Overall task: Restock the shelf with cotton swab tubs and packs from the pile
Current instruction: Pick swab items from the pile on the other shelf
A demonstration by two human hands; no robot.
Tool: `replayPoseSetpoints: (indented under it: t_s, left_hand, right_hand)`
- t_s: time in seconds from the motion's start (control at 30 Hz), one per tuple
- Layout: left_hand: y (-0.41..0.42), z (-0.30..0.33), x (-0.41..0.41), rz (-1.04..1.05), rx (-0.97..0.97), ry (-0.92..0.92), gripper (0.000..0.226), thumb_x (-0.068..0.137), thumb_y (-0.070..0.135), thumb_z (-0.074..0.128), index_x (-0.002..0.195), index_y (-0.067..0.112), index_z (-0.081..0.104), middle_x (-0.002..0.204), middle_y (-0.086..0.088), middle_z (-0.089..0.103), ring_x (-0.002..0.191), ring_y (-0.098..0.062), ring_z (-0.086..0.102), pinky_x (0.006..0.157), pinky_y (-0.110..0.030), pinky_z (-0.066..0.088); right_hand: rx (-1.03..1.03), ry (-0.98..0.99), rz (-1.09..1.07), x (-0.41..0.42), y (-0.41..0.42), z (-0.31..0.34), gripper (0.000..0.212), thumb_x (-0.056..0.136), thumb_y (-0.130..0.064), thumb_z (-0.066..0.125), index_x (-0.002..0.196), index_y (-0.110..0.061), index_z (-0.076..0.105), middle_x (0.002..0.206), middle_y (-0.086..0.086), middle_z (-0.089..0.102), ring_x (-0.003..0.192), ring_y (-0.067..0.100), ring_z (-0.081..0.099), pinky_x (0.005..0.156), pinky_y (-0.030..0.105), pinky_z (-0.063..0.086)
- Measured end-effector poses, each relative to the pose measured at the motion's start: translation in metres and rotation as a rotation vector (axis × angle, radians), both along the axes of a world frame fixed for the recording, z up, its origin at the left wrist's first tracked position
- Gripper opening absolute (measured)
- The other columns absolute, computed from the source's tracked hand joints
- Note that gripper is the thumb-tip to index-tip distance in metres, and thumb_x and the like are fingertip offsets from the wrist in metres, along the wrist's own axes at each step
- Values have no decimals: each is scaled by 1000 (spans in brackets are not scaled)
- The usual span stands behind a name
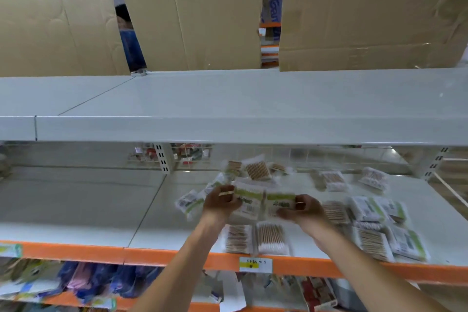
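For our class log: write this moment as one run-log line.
left hand: grips packs | right hand: grips packs | place: above shelf

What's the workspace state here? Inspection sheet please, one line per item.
Surface: white shelf with orange front edge, left part bare.
Job's things: cotton swab packs scattered loose on the right half; no tubs seen.
Clutter: yellow price tag on the edge.
Hands: left hand and right hand each grip an end of the held packs.
Cables: nothing seen.
Surroundings: cardboard sheets behind the bare upper shelf; blurred goods below.
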State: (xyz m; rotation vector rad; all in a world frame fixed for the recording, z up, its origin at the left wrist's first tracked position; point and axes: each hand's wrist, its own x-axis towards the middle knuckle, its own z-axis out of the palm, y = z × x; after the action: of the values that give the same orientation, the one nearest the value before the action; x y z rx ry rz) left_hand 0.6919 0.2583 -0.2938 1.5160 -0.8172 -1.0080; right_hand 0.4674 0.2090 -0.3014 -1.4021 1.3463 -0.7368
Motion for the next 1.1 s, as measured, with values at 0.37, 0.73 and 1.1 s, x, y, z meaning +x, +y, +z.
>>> replayPoseSetpoints:
  t_s: [0.37, 0.73, 1.1]
  left_hand:
    - [38, 7, 61, 172, 6, -25, 38, 80, -13, 71, 113, 4, 62, 97, -11, 71, 70, -9, 64, 49, -11, 46]
    - [86, 14, 149, 306, 13, -49, 42, 81, -2, 75, 118, 11, 60, 98, -3, 71, 78, -10, 64, 53, -11, 46]
    - [139, 16, 234, 348, 4, -57, 42, 86, 5, 74, 123, 12, 57, 109, -3, 65, 93, -12, 63, 63, -16, 49]
  right_hand:
    - [-80, 86, 218, 75, 0, 14, 27, 74, -15, 85, 98, -18, 72, 92, -2, 76, 86, 14, 72, 82, 35, 59]
    - [-132, 119, 325, 175, 10, 19, 23, 74, -26, 85, 90, -22, 69, 87, -3, 73, 78, 9, 68, 66, 23, 55]
    - [-113, 54, 402, 278, 44, 14, 21, 70, -16, 87, 87, -18, 74, 73, -9, 75, 70, 6, 72, 61, 25, 54]
